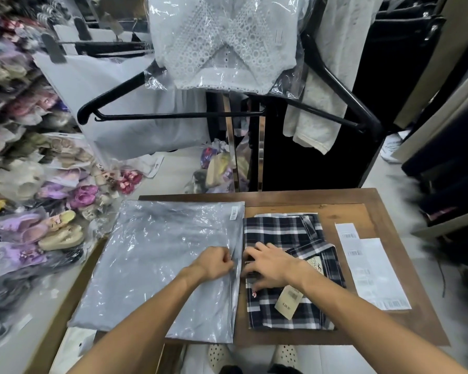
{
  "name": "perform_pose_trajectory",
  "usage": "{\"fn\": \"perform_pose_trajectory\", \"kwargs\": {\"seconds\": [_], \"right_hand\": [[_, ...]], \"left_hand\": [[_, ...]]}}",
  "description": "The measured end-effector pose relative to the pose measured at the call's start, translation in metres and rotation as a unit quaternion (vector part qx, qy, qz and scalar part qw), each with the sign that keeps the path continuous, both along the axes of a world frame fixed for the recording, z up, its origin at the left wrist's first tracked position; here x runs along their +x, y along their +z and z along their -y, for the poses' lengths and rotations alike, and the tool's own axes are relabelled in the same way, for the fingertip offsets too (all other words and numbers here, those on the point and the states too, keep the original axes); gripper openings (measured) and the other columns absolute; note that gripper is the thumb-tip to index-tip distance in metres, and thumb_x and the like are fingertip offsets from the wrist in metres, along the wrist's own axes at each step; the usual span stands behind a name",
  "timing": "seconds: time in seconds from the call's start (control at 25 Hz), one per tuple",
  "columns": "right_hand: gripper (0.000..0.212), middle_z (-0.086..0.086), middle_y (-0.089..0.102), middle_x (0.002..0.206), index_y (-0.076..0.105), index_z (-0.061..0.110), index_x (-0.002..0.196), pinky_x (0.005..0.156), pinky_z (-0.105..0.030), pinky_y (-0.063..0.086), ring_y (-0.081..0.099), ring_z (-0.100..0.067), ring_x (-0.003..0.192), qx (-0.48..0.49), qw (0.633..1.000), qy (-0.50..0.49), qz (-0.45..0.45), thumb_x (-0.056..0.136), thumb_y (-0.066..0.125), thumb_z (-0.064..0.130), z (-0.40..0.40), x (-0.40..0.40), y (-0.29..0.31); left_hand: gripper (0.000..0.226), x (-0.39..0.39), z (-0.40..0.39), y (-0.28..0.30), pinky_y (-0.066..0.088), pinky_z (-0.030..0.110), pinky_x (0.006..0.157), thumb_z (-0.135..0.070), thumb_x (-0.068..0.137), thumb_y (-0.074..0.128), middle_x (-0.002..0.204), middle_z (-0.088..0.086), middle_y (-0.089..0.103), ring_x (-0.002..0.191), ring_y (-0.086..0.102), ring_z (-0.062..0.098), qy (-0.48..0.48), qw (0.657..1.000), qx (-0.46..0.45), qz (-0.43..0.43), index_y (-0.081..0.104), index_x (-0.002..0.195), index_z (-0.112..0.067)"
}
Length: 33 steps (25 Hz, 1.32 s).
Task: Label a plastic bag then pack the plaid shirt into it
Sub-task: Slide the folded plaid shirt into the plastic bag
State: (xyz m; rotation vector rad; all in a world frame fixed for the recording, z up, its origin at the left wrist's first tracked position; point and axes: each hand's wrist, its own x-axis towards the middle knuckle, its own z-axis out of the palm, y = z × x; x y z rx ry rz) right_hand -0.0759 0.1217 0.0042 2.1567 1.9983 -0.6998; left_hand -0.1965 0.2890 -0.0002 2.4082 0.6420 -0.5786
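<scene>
A clear plastic bag (157,263) lies flat on the left half of the wooden table (389,211), with a small barcode label (234,213) stuck near its far right corner. The folded plaid shirt (281,233), dark blue and white, lies just right of the bag with a tan price tag (288,302) on it. My left hand (214,261) pinches the bag's right edge. My right hand (268,265) rests on the shirt's left edge, fingers curled around the fabric.
White label sheets (373,268) with barcodes lie on the table's right side. A black hanger (173,114) and a bagged white lace garment (222,44) hang beyond the table. Bagged shoes (60,228) pile on the floor at the left.
</scene>
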Motion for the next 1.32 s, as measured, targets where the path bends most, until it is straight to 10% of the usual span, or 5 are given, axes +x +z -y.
{"fn": "perform_pose_trajectory", "kwargs": {"seconds": [0.2, 0.6, 0.76, 1.0, 1.32], "right_hand": [[0.029, -0.001, 0.048, 0.123, 0.069, 0.031, 0.108, 0.095, -0.044, 0.043, 0.041, -0.025, 0.114, -0.021, 0.998, 0.051, -0.004, 0.088, 0.071, 0.052, -0.016, 0.001, 0.002], [0.013, 0.002, 0.052, 0.138, 0.069, 0.023, 0.098, 0.098, -0.012, 0.032, 0.045, 0.005, 0.128, 0.025, 0.905, -0.136, -0.403, 0.092, 0.075, 0.032, -0.002, 0.042, 0.007], [0.012, 0.011, 0.054, 0.122, 0.069, 0.031, 0.095, 0.110, -0.038, 0.032, 0.048, -0.009, 0.120, 0.080, 0.929, -0.204, -0.297, 0.090, 0.074, 0.041, -0.013, 0.036, -0.017], [0.020, 0.009, 0.052, 0.120, 0.068, 0.039, 0.105, 0.096, -0.041, 0.036, 0.041, -0.023, 0.115, 0.109, 0.942, -0.311, -0.060, 0.090, 0.065, 0.052, -0.035, 0.001, -0.041], [0.036, 0.004, 0.052, 0.134, 0.065, 0.031, 0.129, 0.102, -0.039, 0.041, 0.045, -0.024, 0.122, 0.192, 0.898, -0.377, -0.117, 0.094, 0.065, 0.042, -0.031, -0.009, -0.046]], "left_hand": [[0.014, -0.015, 0.001, 0.002, 0.049, 0.034, 0.071, -0.023, 0.095, 0.056, 0.079, 0.005, 0.066, 0.074, 0.059, 0.021, 0.053, 0.997, -0.040, 0.037, 0.055, 0.083, -0.015], [0.023, -0.030, -0.001, 0.005, 0.044, 0.026, 0.066, -0.024, 0.097, 0.062, 0.072, 0.000, 0.064, 0.067, 0.057, 0.014, 0.131, 0.983, -0.100, 0.087, 0.058, 0.077, -0.016], [0.024, -0.034, -0.002, 0.012, 0.044, 0.025, 0.065, -0.024, 0.097, 0.061, 0.070, -0.003, 0.062, 0.065, 0.056, 0.011, 0.141, 0.979, -0.096, 0.107, 0.057, 0.074, -0.018], [0.024, -0.039, 0.001, 0.018, 0.044, 0.024, 0.062, -0.027, 0.095, 0.061, 0.068, -0.002, 0.063, 0.060, 0.052, 0.009, 0.114, 0.984, -0.089, 0.105, 0.057, 0.072, -0.021], [0.020, -0.027, 0.005, 0.017, 0.058, 0.040, 0.071, -0.021, 0.092, 0.061, 0.071, 0.015, 0.072, 0.070, 0.070, 0.029, 0.110, 0.984, -0.068, 0.121, 0.063, 0.080, -0.006]]}}
